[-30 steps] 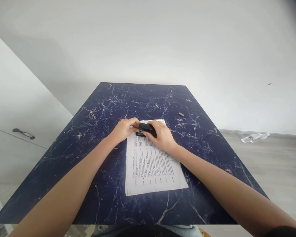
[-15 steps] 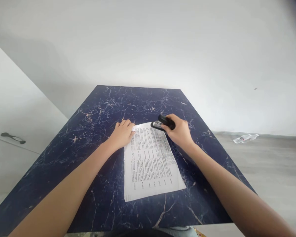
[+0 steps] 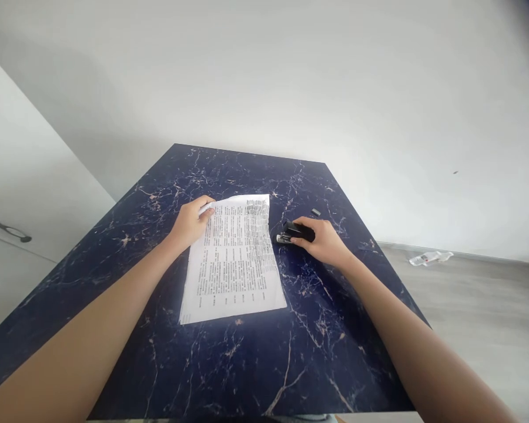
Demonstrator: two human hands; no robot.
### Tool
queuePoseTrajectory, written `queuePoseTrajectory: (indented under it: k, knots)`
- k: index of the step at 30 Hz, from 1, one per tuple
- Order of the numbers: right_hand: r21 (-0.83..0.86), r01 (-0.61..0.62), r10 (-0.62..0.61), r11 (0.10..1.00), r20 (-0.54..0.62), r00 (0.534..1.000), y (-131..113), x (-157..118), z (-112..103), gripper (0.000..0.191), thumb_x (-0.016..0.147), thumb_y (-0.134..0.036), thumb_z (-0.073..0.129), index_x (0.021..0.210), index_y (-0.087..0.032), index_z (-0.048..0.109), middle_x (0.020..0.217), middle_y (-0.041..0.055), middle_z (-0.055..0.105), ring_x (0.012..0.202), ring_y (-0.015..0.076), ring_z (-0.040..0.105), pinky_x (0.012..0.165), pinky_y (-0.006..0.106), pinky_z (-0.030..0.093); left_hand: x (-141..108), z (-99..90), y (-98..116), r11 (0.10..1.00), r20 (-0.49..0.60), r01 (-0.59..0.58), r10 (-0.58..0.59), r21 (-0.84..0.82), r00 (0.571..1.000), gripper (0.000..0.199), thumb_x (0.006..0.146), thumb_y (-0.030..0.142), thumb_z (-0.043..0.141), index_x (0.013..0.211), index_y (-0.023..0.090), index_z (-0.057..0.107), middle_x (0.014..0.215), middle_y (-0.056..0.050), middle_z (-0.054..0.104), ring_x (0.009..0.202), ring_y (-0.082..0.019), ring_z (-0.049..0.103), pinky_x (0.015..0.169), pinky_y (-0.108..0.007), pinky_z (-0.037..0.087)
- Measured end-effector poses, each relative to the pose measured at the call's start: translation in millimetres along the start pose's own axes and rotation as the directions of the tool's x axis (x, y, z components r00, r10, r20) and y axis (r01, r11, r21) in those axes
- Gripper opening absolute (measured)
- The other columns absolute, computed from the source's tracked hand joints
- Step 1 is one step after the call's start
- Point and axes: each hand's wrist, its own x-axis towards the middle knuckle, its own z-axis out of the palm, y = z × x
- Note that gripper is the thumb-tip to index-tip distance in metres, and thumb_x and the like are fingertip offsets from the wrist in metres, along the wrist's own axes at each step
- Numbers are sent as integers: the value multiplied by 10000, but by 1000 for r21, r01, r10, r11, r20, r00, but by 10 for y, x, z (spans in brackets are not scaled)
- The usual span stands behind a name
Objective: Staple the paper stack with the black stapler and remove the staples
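Note:
Printed sheets of paper (image 3: 233, 258) lie on the dark blue marbled table, their far edge slightly raised. My left hand (image 3: 191, 220) pinches their far left corner between thumb and fingers. To the right of the paper, my right hand (image 3: 324, 238) is wrapped round a black stapler (image 3: 297, 231). The stapler's jaw end points left toward the paper and stands apart from its right edge. Whether the stapler rests on the table or hovers just over it, I cannot tell.
A small dark piece (image 3: 316, 212), perhaps a strip of staples, lies on the table (image 3: 247, 376) beyond my right hand. White wall (image 3: 291, 76) rises behind. A cabinet handle (image 3: 6, 230) is at left; a clear plastic wrapper (image 3: 431, 258) lies on the floor at right.
The stapler has come off the paper's far right corner. My left hand has gripped the paper and shifted it left and away from me. The small dark piece has come into view.

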Motion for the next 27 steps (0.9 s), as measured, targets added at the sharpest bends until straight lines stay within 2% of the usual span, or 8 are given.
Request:
queuePoseTrajectory:
  k: [5, 11, 18, 21, 24, 27]
  knots:
    - [85, 70, -80, 994, 124, 989, -146, -37, 6, 195, 882, -244, 713, 1077, -235, 697, 1026, 38, 740, 893, 223, 682, 778, 369, 519, -4, 0, 25, 1000, -9, 21, -21, -1, 1000, 165, 950, 235, 541, 1037, 223, 681, 1034, -57, 748, 928, -229, 679, 813, -339, 496]
    - [77, 115, -125, 990, 136, 983, -221, -69, 21, 230, 869, -216, 708, 1098, -233, 699, 1059, 50, 735, 936, 241, 681, 803, 390, 534, -1, -12, 8, 1000, -91, 15, -17, -23, 996, 168, 928, 221, 568, 1020, 225, 709, 983, -39, 754, 892, -215, 679, 796, -329, 497]
    - [129, 108, -130, 986, 176, 976, -306, -99, 35, 236, 869, -254, 706, 1103, -230, 705, 1085, 61, 732, 963, 250, 684, 835, 399, 542, 8, 1, 18, 998, -125, 32, -37, -48, 991, 149, 908, 196, 579, 990, 219, 702, 1003, -41, 763, 917, -213, 684, 854, -348, 506]
    - [131, 130, -152, 983, 181, 972, -397, -114, 52, 205, 880, -261, 692, 1083, -232, 695, 1075, 51, 728, 952, 234, 677, 829, 376, 527, 8, 4, 32, 998, -121, 34, -40, -50, 992, 157, 911, 195, 573, 999, 226, 700, 1019, -46, 763, 926, -221, 684, 871, -366, 511]
    - [118, 134, -154, 984, 173, 973, -490, -119, 108, 186, 912, -342, 684, 1053, -221, 670, 1024, 48, 722, 894, 217, 660, 775, 346, 492, 9, 8, 42, 998, -126, 28, -35, -59, 991, 154, 910, 191, 574, 993, 225, 700, 1017, -47, 761, 928, -224, 684, 873, -370, 512]
    - [40, 80, -83, 996, 78, 993, -560, -117, 222, 274, 1033, -425, 508, 903, -209, 616, 869, 36, 686, 758, 182, 606, 686, 320, 420, 8, 16, 52, 998, -127, 20, -27, -59, 991, 148, 908, 193, 580, 988, 224, 701, 1007, -44, 760, 925, -221, 683, 872, -364, 511]
